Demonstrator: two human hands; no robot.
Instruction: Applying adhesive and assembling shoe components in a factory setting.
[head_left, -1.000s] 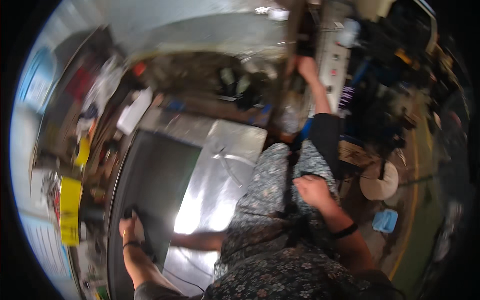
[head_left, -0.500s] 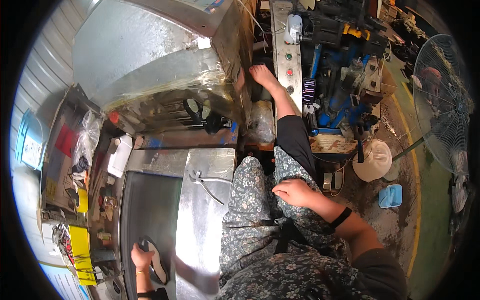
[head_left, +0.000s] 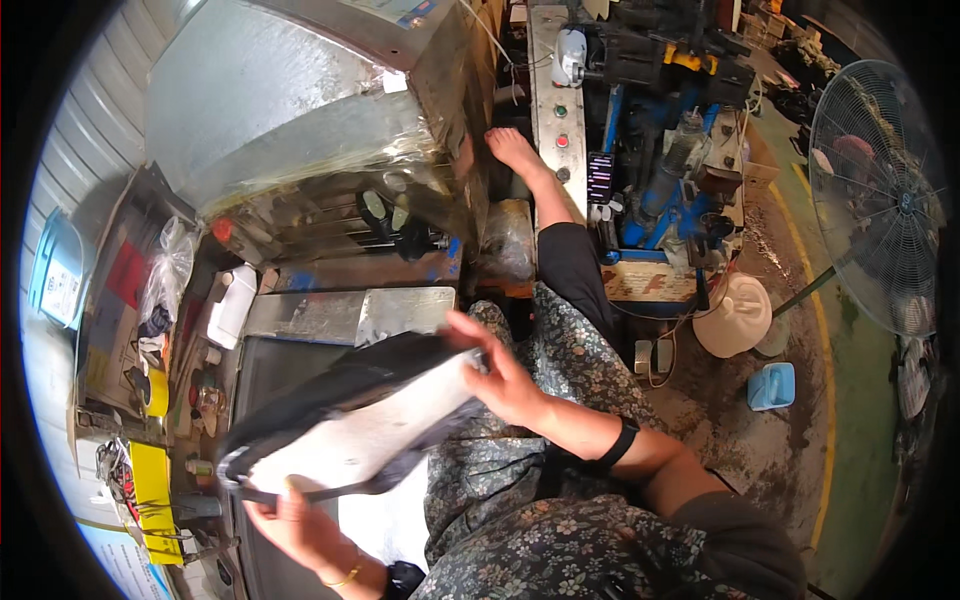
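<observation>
A black shoe upper [head_left: 385,375] with a pale, flat underside is held up close in front of me, tilted and partly blurred. My left hand [head_left: 310,535] grips its near left end, thumb on the pale underside. At its far right end, my right hand [head_left: 510,380] pinches the edge between thumb and fingers. Behind the shoe upper lie a dark belt [head_left: 275,365] and a bright metal plate [head_left: 405,310], both partly covered by it.
A machine with a metal hood [head_left: 290,100] stands ahead. To its right are a control panel [head_left: 550,90] with buttons, a phone [head_left: 600,178] and blue machinery. A floor fan [head_left: 880,190], white jug [head_left: 733,315] and blue basket [head_left: 772,386] stand at right. A white bottle [head_left: 232,306] is at left.
My left hand has lifted the shoe upper off the belt toward me. My right hand has left my lap and taken its other end. The pliers on the plate are now hidden.
</observation>
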